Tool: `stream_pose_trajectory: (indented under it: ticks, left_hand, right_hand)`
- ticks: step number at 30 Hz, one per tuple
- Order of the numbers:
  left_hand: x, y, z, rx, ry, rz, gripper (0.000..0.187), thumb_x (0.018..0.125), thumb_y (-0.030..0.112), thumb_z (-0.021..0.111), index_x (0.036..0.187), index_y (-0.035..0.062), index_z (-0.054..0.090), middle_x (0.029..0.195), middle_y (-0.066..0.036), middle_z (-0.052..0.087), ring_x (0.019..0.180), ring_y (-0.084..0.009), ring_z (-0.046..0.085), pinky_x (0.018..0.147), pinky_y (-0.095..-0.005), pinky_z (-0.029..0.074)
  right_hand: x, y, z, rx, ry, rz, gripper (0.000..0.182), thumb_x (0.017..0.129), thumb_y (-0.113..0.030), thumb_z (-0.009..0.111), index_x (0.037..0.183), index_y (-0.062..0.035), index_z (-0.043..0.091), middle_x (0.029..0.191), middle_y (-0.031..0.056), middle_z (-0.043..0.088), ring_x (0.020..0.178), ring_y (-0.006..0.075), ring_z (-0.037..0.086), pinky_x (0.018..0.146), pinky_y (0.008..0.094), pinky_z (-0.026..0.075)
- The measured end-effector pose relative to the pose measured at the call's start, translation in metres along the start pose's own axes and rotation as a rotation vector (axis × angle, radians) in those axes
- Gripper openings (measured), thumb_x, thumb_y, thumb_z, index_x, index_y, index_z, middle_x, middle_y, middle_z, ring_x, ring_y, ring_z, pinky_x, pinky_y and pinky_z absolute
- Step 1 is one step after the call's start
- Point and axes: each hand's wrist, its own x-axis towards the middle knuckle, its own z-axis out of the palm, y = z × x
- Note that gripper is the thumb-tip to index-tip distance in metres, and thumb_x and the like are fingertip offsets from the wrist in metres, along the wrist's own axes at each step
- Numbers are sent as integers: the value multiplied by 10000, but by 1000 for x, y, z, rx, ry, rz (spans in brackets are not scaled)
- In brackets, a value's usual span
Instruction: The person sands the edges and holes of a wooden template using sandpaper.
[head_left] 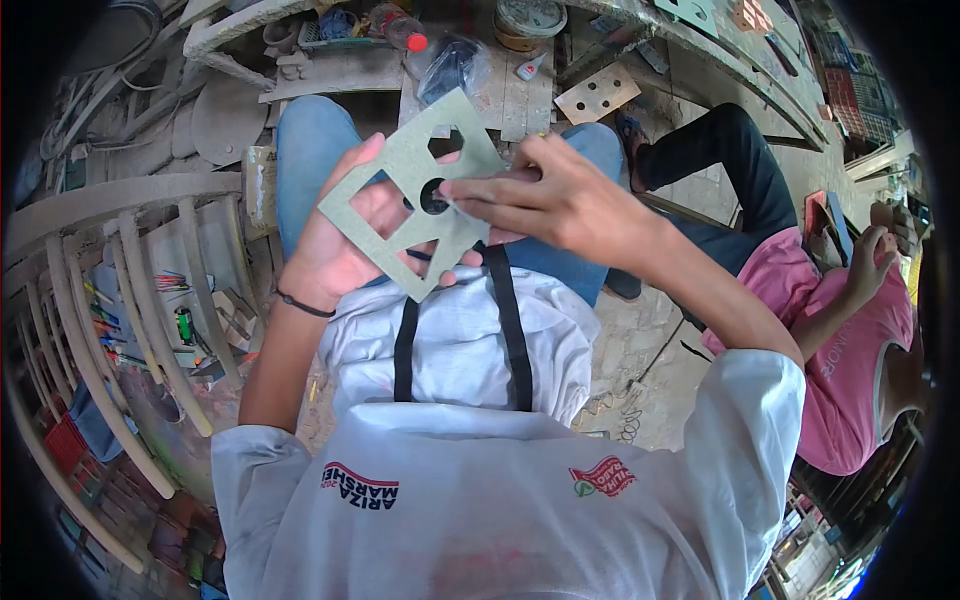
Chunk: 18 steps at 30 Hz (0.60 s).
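Head view: the person's left hand (350, 225) is gripping a pale board (408, 165) above the lap while the right hand (560, 195) is working at its round hole.
The left hand is supporting the board from beneath and along its edge, its fingers showing through the square cut-out and past the lower edge; the board is lying tilted, one corner pointing away from the body. The right hand's fingertips (450, 188) are bunching at the round hole; whether they are pinching anything small, I cannot tell. Beyond the knees, a second board with holes (598, 94), a tub (530, 22) and a red-capped bottle (397, 27) are lying or standing. To the right, a co-worker in a pink shirt (835, 400) is sitting.
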Motion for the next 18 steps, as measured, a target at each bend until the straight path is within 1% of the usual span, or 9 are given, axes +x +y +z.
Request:
stream_pose_trajectory:
  ticks: [2, 5, 8, 12, 13, 14, 16, 17, 18]
  left_hand:
    - [1, -1, -7, 19, -27, 31, 797, 883, 641, 334, 1439, 74, 264, 1345, -202, 439, 1040, -516, 544, 830, -577, 480]
    - [1, -8, -16, -2, -6, 271, 784, 870, 603, 388, 1438, 80, 260, 1378, -198, 403, 1159, -487, 475, 905, -597, 429]
    - [2, -13, -16, -97, 76, 459, 780, 867, 594, 393, 1442, 85, 255, 1397, -192, 385, 1218, -442, 440, 936, -603, 401]
    - [11, -9, -11, -36, 25, 457, 767, 868, 593, 391, 1430, 82, 283, 1396, -182, 395, 1234, -367, 450, 982, -527, 386]
    - [13, -9, -11, -35, 21, 451, 767, 868, 593, 391, 1430, 82, 283, 1396, -182, 395, 1234, -367, 450, 982, -527, 386]
    - [16, -10, -10, 47, 77, 487, 824, 849, 626, 385, 1443, 74, 239, 1406, -202, 372, 1251, -405, 420, 999, -514, 371]
    - [23, -14, -7, 127, 122, 519, 882, 830, 659, 379, 1457, 66, 195, 1416, -222, 350, 1267, -443, 390, 1016, -502, 357]
    - [27, -18, -2, 218, 188, 631, 889, 827, 655, 395, 1455, 58, 194, 1418, -225, 346, 1261, -444, 398, 1009, -495, 366]
    - [29, -20, 0, 308, 257, 743, 896, 824, 651, 411, 1453, 51, 194, 1420, -228, 343, 1255, -446, 406, 1001, -489, 376]
  right_hand:
    - [5, 3, -5, 20, 31, 15, 347, 739, -60, 626, 1085, -70, 651, 1178, -7, 626, 830, 202, 504, 707, 300, 454]
    - [8, -11, -6, 601, 267, 613, 490, 693, 85, 582, 1161, -57, 617, 1142, 88, 645, 869, 243, 619, 784, 333, 498]
    - [9, -30, 25, 711, 384, 590, 490, 685, 89, 574, 1153, -47, 623, 1157, 101, 639, 933, 250, 626, 833, 332, 497]
    - [11, -49, 60, 647, 456, 639, 403, 710, 85, 579, 1097, -8, 646, 1165, 104, 638, 977, 267, 622, 850, 326, 496]
    - [15, -52, 63, 623, 553, 682, 315, 766, 43, 579, 1069, -1, 652, 995, 124, 684, 834, 225, 653, 767, 305, 509]
    - [15, -56, 60, 618, 552, 688, 315, 766, 43, 579, 1069, -1, 652, 995, 124, 684, 834, 225, 653, 767, 305, 509]
    - [23, -66, 43, 1008, 386, 1165, 241, 818, -33, 586, 1046, -3, 656, 771, 122, 673, 683, 160, 647, 671, 288, 505]
    - [26, -69, 50, 1068, 512, 1144, 188, 836, -88, 592, 975, 21, 656, 636, 92, 628, 563, 118, 589, 559, 270, 462]
    - [30, -69, 51, 1061, 514, 1145, 188, 836, -88, 592, 975, 21, 656, 636, 92, 628, 563, 118, 589, 559, 270, 462]
